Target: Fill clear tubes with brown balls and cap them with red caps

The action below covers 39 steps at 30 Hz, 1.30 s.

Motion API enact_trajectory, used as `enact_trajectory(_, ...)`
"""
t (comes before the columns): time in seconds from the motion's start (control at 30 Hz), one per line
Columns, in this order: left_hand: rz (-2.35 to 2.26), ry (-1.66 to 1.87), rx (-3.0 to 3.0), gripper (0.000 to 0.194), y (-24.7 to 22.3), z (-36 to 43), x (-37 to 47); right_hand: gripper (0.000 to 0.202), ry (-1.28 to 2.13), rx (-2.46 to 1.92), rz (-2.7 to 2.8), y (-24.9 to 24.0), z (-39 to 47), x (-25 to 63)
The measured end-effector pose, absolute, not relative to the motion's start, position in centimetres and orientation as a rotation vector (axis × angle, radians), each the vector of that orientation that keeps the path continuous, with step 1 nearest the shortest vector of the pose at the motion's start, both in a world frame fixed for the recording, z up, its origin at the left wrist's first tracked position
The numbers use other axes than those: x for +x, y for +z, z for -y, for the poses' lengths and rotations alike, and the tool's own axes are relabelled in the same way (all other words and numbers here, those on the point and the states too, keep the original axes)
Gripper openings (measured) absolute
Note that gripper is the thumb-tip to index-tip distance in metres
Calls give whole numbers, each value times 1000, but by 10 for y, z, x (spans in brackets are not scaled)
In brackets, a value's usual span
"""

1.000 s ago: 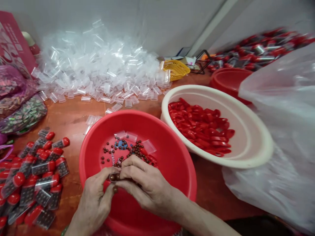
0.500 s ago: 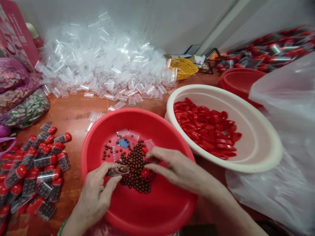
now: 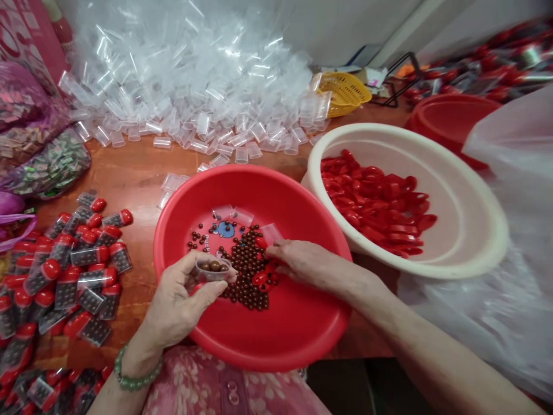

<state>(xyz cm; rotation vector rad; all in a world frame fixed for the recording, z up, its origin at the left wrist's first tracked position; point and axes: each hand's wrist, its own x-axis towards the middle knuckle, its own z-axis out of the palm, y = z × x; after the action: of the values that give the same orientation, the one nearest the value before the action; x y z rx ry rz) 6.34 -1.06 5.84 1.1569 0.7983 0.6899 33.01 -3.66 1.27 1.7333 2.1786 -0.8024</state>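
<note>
The place seemed to me a small workshop: the tabletop (image 3: pixel 129 178) carried a big heap of clear tubes (image 3: pixel 194 98) and many filled, red-capped tubes (image 3: pixel 90 255), and brown beads (image 3: pixel 247 262) lay in a red basin (image 3: pixel 276 337).

My left hand (image 3: pixel 185 294): closed in a grip, my thumb (image 3: pixel 209 293) stretched along the near side, my fingers curled round the far side and partly hidden.
My left forearm (image 3: pixel 108 396): angled up from the lower left, only a short length showing.
My right hand (image 3: pixel 302 262): back upward, fingers bent and pointing to my left; whether they pinch, I can't tell.
My right forearm (image 3: pixel 432 351): bare, slanting in from the lower right.
Between my hands: a gap.
</note>
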Motion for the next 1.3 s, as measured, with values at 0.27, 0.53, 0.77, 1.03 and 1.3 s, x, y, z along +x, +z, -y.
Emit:
enact_trajectory(0.27,-756,654,1060,19,56,7,65,19,-761,1616,-2273,6,42,313)
enact_trajectory(0.53,-695,680,901,25,54,7,62,28,-1728,2120,-2326,57,49,301)
enact_trajectory(0.77,-545,739,898,24,60,17,58,45,-2636,2385,-2094,63,55,265)
enact_trajectory(1.03,-722,758,1114,13,71,18,55,35,-2913,1979,-2139,55,51,259)
enact_trajectory(1.3,-940,842,1133,18,62,25,83,18,-2788,2186,-2253,45,49,260)
